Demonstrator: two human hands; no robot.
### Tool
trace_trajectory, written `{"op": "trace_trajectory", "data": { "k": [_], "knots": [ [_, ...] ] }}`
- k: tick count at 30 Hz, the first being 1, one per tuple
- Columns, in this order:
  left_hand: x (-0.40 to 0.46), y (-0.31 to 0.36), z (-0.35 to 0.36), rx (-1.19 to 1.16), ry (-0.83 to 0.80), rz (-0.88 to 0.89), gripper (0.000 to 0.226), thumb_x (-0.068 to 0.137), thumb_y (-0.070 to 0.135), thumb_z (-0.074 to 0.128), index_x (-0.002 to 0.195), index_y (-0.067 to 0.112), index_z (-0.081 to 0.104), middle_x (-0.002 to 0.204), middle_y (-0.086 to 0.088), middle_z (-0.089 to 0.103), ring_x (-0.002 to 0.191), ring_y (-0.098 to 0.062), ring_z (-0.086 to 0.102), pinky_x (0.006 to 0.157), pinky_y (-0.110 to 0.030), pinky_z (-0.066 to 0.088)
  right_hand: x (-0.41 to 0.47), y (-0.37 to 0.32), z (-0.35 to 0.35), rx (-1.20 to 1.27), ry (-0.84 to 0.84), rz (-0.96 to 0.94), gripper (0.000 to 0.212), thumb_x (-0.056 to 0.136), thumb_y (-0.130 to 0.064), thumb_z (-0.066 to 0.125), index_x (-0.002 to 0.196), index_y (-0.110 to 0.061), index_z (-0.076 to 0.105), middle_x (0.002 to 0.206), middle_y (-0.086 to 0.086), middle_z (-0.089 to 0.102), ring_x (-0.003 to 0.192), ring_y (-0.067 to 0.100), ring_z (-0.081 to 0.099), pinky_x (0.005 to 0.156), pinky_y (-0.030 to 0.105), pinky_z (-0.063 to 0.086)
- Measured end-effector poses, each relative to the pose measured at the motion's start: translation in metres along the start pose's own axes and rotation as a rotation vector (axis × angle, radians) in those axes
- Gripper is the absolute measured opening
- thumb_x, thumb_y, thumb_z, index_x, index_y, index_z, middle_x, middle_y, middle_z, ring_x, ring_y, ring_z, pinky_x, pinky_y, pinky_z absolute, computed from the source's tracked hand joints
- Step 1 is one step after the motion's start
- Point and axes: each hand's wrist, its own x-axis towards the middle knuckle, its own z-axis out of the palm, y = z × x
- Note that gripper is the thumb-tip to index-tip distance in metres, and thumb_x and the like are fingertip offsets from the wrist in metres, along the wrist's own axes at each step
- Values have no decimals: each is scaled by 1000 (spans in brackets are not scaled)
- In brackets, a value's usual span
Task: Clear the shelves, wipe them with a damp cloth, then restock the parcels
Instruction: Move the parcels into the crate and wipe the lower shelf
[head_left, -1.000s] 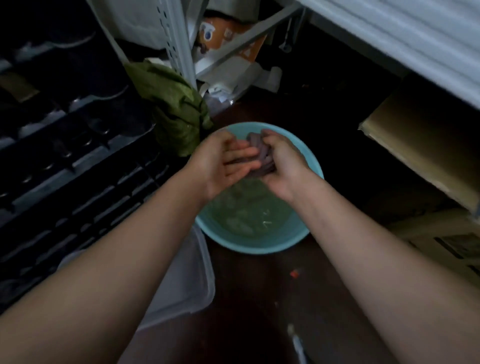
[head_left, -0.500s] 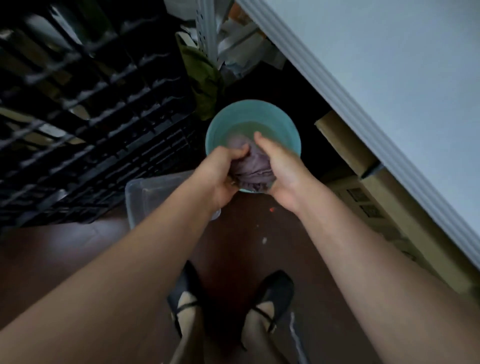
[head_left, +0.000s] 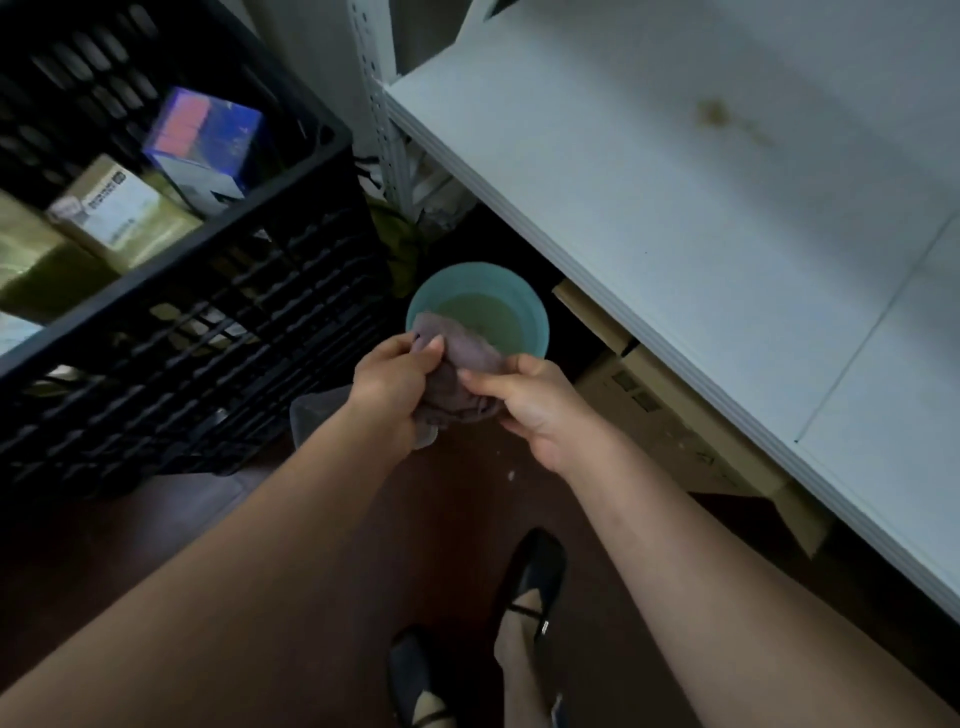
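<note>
A bunched grey-purple cloth (head_left: 460, 376) hangs between my two hands, above the near rim of a teal basin (head_left: 535, 312) of cloudy water on the floor. My left hand (head_left: 392, 382) grips the cloth's left end with curled fingers. My right hand (head_left: 530, 410) pinches its right side between thumb and fingers. A white shelf board (head_left: 675, 218) with a brownish stain (head_left: 714, 111) stretches along the right. Parcels, among them a blue and pink box (head_left: 205, 143) and a tan labelled box (head_left: 111, 210), lie in a black plastic crate (head_left: 208, 332) on the left.
Cardboard boxes (head_left: 670, 415) sit under the shelf at the right. A white perforated shelf post (head_left: 376, 98) rises behind the basin, with a green bag (head_left: 400, 244) at its foot. My feet in dark shoes (head_left: 535, 582) stand on the dark red floor.
My view has risen and the basin now looks smaller and farther. Both hands lifted the cloth out of the water and toward me, and the cloth is spread a little wider between them.
</note>
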Motion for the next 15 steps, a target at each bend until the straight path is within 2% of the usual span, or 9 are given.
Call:
{"op": "trace_trajectory", "data": {
  "k": [2, 4, 5, 7, 9, 11, 13, 15],
  "knots": [
    [-22, 5, 2, 21, 19, 24, 14, 99, 22, 52, 106, 13, 61, 96, -10, 66, 81, -24, 66, 62, -32, 54, -14, -5, 3, 59, 37, -77, 20, 78, -8, 78, 84, -16, 60, 86, 5, 69, 83, 19, 66, 74, 31, 53],
    [-46, 11, 10, 4, -29, -29, 16, 101, 28, 46, 107, 21, 59, 97, -10, 65, 77, -22, 63, 63, -35, 53, -34, -13, 6, 135, 6, -114, 16, 80, -7, 75, 90, -14, 64, 86, 9, 71, 82, 23, 68, 74, 34, 55],
    [-58, 14, 17, -28, -76, -81, 23, 102, 31, 42, 117, 22, 57, 107, -12, 65, 82, -25, 64, 68, -37, 53, -45, -15, 6, 179, -25, -102, 16, 83, -12, 73, 97, -13, 66, 90, 11, 72, 85, 25, 70, 76, 35, 56],
    [-78, 19, 29, -132, -188, -215, 43, 99, 40, 44, 131, 14, 56, 124, -16, 63, 104, -33, 64, 89, -42, 51, -66, -20, 0, 295, -108, 32, 33, 89, -29, 66, 116, -10, 65, 106, 17, 71, 101, 29, 69, 91, 39, 53],
    [-97, 23, 40, -156, -271, -305, 51, 91, 50, 54, 118, 9, 66, 113, -17, 69, 107, -32, 65, 97, -44, 48, -81, -20, -17, 351, -162, 177, 52, 92, -51, 57, 125, -12, 62, 117, 15, 69, 110, 28, 65, 100, 41, 49],
    [-113, 21, 52, -150, -330, -284, 42, 90, 44, 58, 107, 7, 70, 105, -15, 72, 99, -28, 68, 96, -41, 49, -90, -17, -41, 286, -106, 224, 60, 91, -64, 48, 127, -18, 61, 117, 10, 70, 109, 27, 66, 97, 44, 52],
    [-129, 12, 70, -157, -373, -243, 32, 94, 33, 54, 96, 7, 71, 90, -11, 74, 82, -23, 71, 86, -35, 51, -100, -10, -70, 145, 9, 233, 61, 92, -69, 39, 123, -21, 61, 112, 6, 71, 103, 26, 67, 91, 46, 54],
    [-143, 2, 91, -121, -372, -212, 33, 92, 35, 55, 84, 8, 71, 81, -11, 73, 76, -24, 69, 79, -33, 52, -112, 0, -97, 161, 37, 263, 68, 90, -74, 30, 123, -24, 61, 113, 6, 71, 103, 26, 67, 89, 49, 55]
  ]
}}
